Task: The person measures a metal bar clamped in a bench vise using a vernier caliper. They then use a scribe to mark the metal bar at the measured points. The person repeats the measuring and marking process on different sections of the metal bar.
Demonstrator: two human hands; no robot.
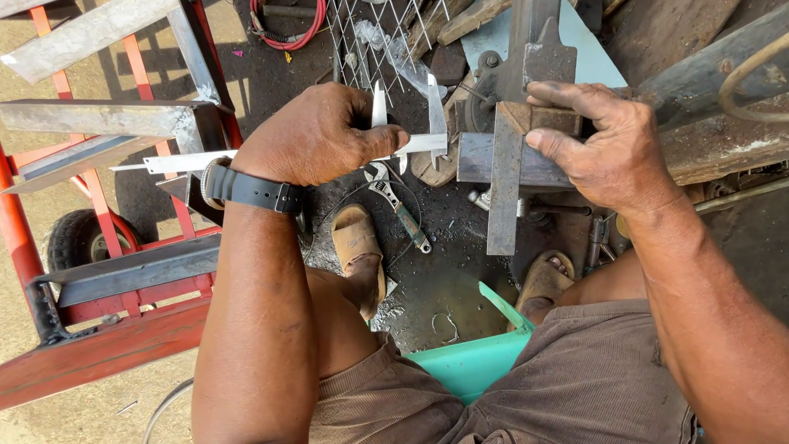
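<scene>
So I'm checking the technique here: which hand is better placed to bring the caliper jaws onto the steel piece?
Probably the left hand: it grips the caliper, jaws right beside the steel piece. The right hand is busy holding that piece.

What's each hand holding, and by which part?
Left hand grips a steel vernier caliper around its sliding head. Right hand pinches the top end of a rusty flat steel bar.
</scene>
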